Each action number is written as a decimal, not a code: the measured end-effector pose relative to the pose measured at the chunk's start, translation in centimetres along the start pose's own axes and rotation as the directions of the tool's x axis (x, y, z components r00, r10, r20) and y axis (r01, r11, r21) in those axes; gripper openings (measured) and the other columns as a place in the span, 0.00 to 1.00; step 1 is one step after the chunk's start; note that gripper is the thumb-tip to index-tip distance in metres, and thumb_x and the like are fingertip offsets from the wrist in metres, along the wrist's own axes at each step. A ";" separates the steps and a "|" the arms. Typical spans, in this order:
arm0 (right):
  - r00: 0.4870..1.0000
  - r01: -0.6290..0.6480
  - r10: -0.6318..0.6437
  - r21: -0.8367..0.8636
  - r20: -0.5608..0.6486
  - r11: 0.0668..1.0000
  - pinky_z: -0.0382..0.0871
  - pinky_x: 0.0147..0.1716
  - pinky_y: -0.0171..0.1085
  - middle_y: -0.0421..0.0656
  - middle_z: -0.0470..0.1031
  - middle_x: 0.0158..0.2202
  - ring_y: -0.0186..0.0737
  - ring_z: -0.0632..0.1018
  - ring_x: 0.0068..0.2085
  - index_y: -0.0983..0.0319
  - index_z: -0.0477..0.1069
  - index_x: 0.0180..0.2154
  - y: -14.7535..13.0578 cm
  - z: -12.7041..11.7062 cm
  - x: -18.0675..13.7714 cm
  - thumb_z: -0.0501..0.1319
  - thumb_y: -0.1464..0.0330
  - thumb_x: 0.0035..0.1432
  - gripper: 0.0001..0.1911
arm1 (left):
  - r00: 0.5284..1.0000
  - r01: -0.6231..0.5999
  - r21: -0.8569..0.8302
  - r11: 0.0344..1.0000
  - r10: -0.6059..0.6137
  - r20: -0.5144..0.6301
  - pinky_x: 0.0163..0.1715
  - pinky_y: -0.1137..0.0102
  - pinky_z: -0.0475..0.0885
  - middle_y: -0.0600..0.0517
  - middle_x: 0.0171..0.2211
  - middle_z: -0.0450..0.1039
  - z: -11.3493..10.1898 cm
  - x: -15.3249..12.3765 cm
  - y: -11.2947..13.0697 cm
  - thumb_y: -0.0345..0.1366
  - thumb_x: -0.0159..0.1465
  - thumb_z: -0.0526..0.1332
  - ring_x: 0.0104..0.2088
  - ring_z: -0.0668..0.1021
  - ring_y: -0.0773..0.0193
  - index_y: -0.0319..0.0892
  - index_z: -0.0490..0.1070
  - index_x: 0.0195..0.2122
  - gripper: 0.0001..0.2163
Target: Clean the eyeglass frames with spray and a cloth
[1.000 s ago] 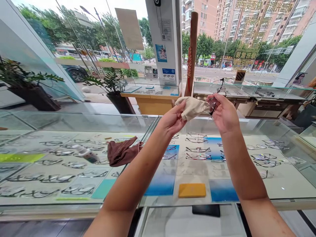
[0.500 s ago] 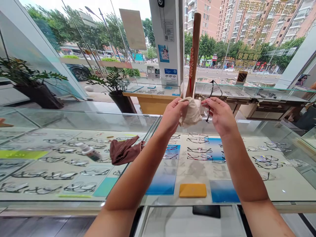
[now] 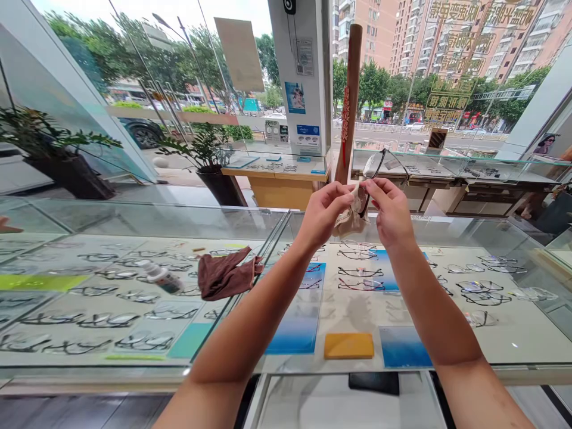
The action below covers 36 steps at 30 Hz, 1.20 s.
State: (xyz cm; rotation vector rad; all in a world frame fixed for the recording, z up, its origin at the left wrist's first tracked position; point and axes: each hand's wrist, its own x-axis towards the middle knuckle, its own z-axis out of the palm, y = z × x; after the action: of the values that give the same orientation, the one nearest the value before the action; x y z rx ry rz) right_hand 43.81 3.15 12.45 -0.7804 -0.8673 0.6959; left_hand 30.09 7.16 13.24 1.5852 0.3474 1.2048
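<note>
Above the glass counter, my left hand (image 3: 327, 208) is closed on a cream cloth (image 3: 349, 224), whose lower part hangs down between the hands. My right hand (image 3: 389, 205) pinches a pair of dark-framed eyeglasses (image 3: 383, 156). One lens and a temple stick up above its fingers. The cloth touches the glasses' lower part, and the other lens is partly hidden by cloth and fingers. Both hands are close together, fingertips nearly meeting.
Below is a glass display counter (image 3: 353, 362) with rows of eyeglasses. On it lie a brown cloth (image 3: 227, 273), a white bottle (image 3: 159, 276) and a yellow case (image 3: 348, 345). A wooden post (image 3: 349, 107) rises behind my hands. Part of another hand (image 3: 8, 225) shows at the left edge.
My hands have come closer together. The cloth has moved right onto the glasses, which have tilted. The hand at the left edge has shifted slightly.
</note>
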 end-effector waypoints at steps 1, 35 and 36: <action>1.000 0.000 0.000 0.000 -0.001 1.000 0.77 0.47 0.38 0.40 0.82 0.38 0.36 0.80 0.42 0.57 0.78 0.34 0.0 0.1 0.0 0.72 0.63 0.55 0.07 | 1.000 0.009 0.007 1.000 -0.009 -0.003 0.33 0.73 0.71 0.50 0.36 0.79 0.0 0.0 0.0 0.47 0.58 0.68 0.34 0.76 0.67 0.42 0.69 0.28 0.15; 0.970 -0.151 0.120 0.138 0.211 0.979 0.72 0.35 0.35 0.41 0.80 0.39 0.35 0.77 0.37 0.57 0.76 0.34 -0.2 0.4 -0.1 0.74 0.50 0.49 0.20 | 0.975 0.159 -0.007 0.987 -0.156 0.159 0.32 0.73 0.69 0.53 0.32 0.76 -0.3 -0.4 0.7 0.58 0.54 0.76 0.30 0.74 0.68 0.40 0.80 0.38 0.25; 0.967 -0.167 0.142 0.104 0.213 0.980 0.70 0.32 0.34 0.41 0.79 0.37 0.35 0.76 0.36 0.58 0.76 0.34 -0.2 0.1 0.1 0.74 0.49 0.49 0.21 | 0.980 0.130 0.023 0.991 -0.132 0.151 0.34 0.72 0.70 0.52 0.34 0.76 -0.4 -0.4 0.8 0.57 0.54 0.76 0.32 0.74 0.68 0.40 0.80 0.38 0.24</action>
State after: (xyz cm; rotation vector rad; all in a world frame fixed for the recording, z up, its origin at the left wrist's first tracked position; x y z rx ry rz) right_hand 43.82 3.19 12.68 -0.6800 -0.9472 0.9721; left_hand 29.27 6.78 13.65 1.6284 0.3555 0.9758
